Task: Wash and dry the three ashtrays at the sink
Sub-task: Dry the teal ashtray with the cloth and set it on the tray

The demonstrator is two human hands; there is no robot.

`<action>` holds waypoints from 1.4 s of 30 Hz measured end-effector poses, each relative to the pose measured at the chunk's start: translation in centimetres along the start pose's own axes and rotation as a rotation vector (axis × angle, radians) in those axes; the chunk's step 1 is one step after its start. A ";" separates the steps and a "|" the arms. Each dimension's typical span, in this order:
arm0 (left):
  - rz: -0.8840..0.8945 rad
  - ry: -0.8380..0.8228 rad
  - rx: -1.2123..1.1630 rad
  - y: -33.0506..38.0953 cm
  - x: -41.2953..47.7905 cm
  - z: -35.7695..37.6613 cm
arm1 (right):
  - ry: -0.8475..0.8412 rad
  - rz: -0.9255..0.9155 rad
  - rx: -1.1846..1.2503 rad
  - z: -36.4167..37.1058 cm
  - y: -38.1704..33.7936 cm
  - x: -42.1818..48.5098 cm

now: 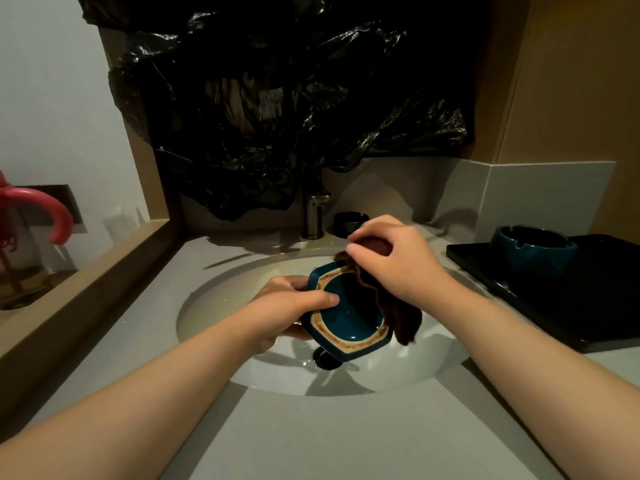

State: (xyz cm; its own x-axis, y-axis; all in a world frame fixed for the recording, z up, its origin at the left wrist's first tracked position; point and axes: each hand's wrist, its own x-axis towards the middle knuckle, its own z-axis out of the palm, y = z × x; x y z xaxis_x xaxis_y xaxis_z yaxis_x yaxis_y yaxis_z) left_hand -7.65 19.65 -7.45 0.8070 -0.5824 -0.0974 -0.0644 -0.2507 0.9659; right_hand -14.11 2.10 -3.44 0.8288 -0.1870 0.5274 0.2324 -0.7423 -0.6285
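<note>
Over the white sink basin (221, 306), my left hand (291, 303) grips a teal hexagonal ashtray (346, 317) with a tan rim, thumb on its inner edge, tilted toward me. A dark brown cloth (398, 317) hangs over the ashtray's right rim, bunched in my right hand (394, 258). A black ashtray (349, 221) sits on the counter right of the faucet (313, 213). A round teal ashtray (533, 249) stands on a black tray (588, 306) at the right.
The drain (325, 358) shows under the held ashtray. Black plastic sheeting (277, 98) covers the wall behind the faucet. A wooden ledge (86, 282) runs along the left, with a pink hooked object (41, 209) beyond it. Grey counter (311, 434) spreads in front.
</note>
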 end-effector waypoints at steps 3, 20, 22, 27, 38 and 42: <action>-0.011 0.048 -0.082 -0.1 0.1 0.0 | -0.178 -0.029 -0.033 -0.2 0.4 0.0; -0.031 0.309 -0.537 0.3 0.2 -0.1 | 0.072 -0.169 -0.197 1.1 0.0 -1.0; -0.049 0.326 -0.594 0.4 0.2 -0.1 | 0.027 -0.305 -0.334 1.6 -0.4 -1.6; -0.064 0.370 -0.488 0.5 0.5 -0.8 | 0.028 -0.238 -0.164 1.6 -1.4 -1.2; -0.108 0.097 -0.015 0.4 -0.2 0.6 | -0.157 -0.328 -0.228 -0.1 -1.2 -0.8; -0.128 0.083 -0.034 0.7 -0.2 0.5 | -0.135 -0.207 -0.175 -0.4 -0.6 -0.5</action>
State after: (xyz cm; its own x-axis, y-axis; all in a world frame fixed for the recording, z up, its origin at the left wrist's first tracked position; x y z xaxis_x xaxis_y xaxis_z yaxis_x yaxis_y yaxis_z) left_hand -8.18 19.22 -6.92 0.8534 -0.4808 -0.2014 0.0612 -0.2913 0.9547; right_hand -14.89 2.41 -3.13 0.8360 0.0582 0.5456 0.3216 -0.8576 -0.4013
